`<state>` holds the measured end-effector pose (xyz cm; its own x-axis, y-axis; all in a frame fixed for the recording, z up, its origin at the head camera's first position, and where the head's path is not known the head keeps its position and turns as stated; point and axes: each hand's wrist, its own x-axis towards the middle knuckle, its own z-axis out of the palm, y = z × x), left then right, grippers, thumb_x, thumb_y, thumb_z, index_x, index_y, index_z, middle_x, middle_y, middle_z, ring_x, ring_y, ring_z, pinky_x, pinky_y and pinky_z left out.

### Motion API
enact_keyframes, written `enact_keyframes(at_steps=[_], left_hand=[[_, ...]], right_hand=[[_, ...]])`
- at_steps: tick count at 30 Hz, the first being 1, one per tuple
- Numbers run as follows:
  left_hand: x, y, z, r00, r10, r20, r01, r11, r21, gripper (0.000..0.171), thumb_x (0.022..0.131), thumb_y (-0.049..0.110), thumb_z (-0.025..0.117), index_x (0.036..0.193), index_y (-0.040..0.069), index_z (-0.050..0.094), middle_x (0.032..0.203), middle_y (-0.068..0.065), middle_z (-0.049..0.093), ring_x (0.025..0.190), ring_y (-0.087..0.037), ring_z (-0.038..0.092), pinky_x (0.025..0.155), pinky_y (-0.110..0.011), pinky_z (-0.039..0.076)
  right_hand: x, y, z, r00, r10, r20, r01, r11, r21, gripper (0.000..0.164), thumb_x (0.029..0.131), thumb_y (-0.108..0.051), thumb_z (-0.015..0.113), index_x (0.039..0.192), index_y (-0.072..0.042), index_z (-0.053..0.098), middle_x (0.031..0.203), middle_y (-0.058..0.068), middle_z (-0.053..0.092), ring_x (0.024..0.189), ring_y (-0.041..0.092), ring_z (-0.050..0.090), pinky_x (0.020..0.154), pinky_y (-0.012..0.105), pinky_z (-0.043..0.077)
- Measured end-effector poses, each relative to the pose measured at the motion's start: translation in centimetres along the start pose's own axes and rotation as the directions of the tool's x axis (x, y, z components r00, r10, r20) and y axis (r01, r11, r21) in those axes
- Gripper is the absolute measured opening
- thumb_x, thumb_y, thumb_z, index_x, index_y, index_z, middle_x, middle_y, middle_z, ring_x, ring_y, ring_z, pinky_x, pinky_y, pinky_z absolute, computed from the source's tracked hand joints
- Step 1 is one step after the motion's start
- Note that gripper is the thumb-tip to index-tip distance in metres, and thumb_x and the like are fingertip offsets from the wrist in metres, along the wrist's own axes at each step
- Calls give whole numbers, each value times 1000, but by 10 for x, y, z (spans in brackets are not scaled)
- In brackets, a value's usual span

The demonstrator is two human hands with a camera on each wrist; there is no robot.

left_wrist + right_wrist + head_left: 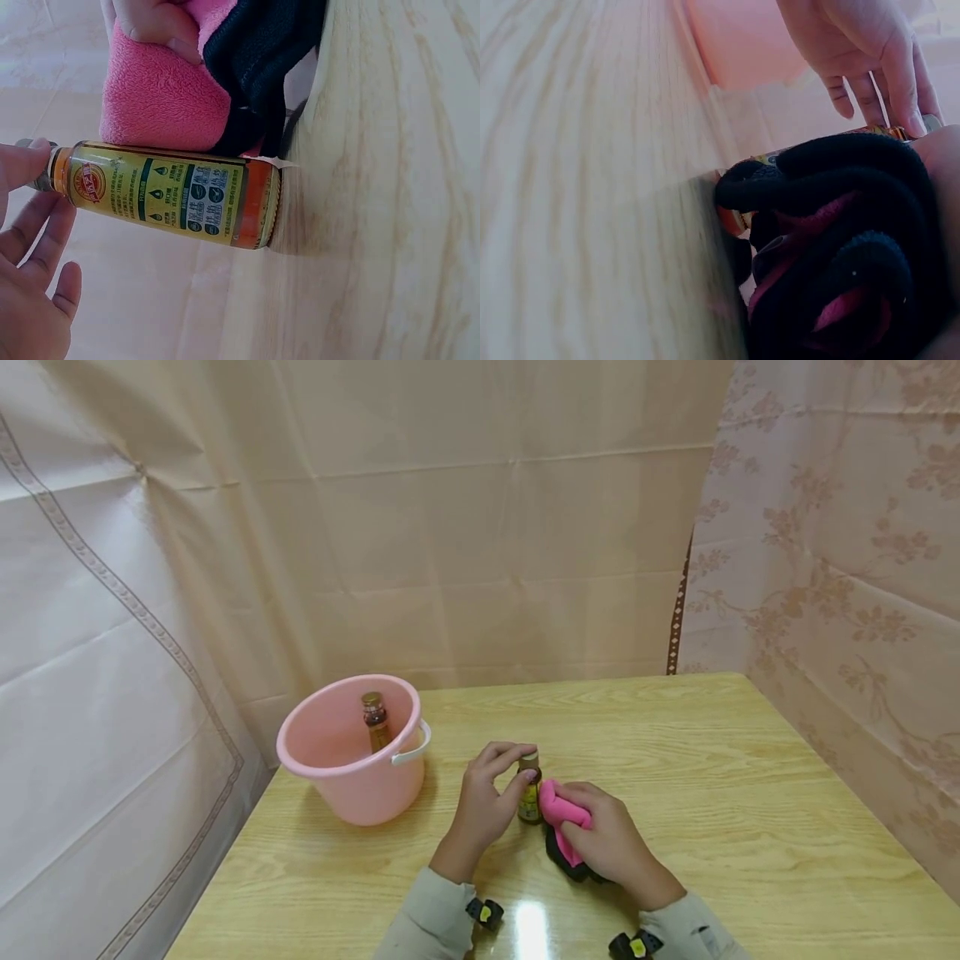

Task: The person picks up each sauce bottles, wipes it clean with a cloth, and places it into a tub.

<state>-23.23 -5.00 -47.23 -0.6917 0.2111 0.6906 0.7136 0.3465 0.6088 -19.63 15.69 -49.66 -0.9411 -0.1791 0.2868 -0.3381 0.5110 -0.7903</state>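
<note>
A small glass bottle (pixel 529 802) with a yellow-green label and a metal cap stands upright on the table. My left hand (pixel 483 802) pinches it at the cap and neck, thumb on the near side. In the left wrist view, printed writing and drop symbols show on the bottle's label (pixel 165 191). My right hand (pixel 611 839) grips a bunched pink and black cloth (pixel 564 817) against the bottle's right side. Folds of the black side (pixel 840 180) fill much of the right wrist view and hide most of the bottle there.
To the left stands a pink bucket (pixel 367 789) with a white handle (pixel 411 755). Inside it leans another capped bottle (pixel 377 727). The wood-grain table (pixel 750 793) stretches right of my hands, with curtains (pixel 480 543) behind it and along both sides.
</note>
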Motion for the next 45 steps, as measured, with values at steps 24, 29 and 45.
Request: enact_keyframes(at_steps=[24, 29, 45], left_hand=[[3, 0, 1, 999, 37, 31, -38, 999, 25, 30, 102, 18, 68, 132, 19, 71, 128, 3, 72, 121, -16, 67, 101, -53, 45], [1, -1, 1, 1000, 19, 22, -19, 1000, -11, 30, 102, 18, 68, 131, 19, 71, 128, 1, 70, 122, -18, 65, 103, -54, 44], [0, 0, 2, 1000, 23, -1, -23, 1000, -18, 29, 99, 16, 71, 128, 16, 73, 125, -2, 68, 118, -20, 64, 102, -49, 48]], right_hand=[[-2, -5, -2, 979, -151, -136, 165, 981, 98, 57, 84, 5, 74, 138, -13, 68, 137, 6, 65, 104, 20, 66, 74, 26, 59], [0, -3, 0, 993, -76, -95, 86, 991, 104, 51, 86, 2, 74, 135, -9, 70, 135, 6, 67, 107, 20, 67, 79, 25, 58], [1, 2, 1, 998, 69, 11, -70, 997, 35, 46, 88, -4, 73, 133, -12, 71, 130, 3, 69, 97, 14, 65, 78, 24, 55]])
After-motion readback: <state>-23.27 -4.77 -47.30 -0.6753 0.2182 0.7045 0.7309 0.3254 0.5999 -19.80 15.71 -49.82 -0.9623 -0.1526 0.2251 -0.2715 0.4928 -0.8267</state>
